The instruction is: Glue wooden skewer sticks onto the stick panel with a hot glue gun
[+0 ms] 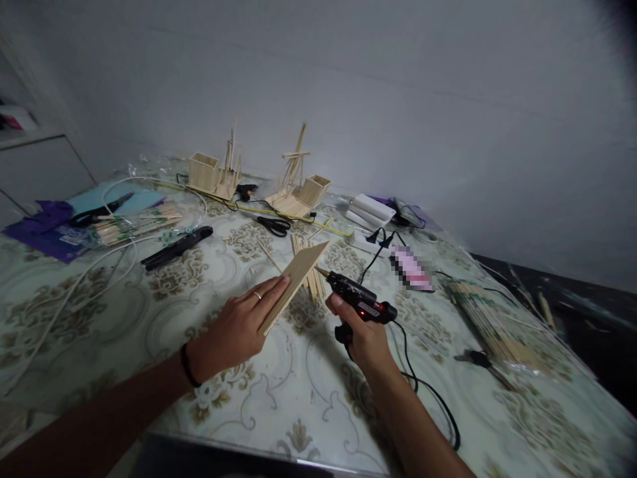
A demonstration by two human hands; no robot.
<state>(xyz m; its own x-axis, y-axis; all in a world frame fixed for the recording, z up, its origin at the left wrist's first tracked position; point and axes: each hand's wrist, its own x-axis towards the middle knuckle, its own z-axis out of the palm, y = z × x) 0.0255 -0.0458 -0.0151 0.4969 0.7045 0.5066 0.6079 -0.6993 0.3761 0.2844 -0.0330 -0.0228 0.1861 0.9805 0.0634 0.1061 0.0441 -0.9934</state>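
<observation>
My left hand (239, 325) grips a flat wooden panel (298, 271), tilted up above the table. A ring is on one finger and a dark band on the wrist. My right hand (365, 338) is wrapped round the handle of a black glue gun (355, 295), whose small red light glows. The gun's nozzle points left, close to the panel's right edge; whether they touch I cannot tell. Behind the panel lie loose wooden sticks (313, 282) on the patterned tablecloth. The palm side of my left hand is hidden.
Two wooden stick models (203, 174) (314, 191) stand near the wall. Black scissors (275, 226), a black-handled cutter (178, 248), a power strip (363, 241) and a blurred pink phone (412, 268) lie about. Bagged sticks (490, 322) lie right; the gun's cord (442, 401) loops beside my right arm.
</observation>
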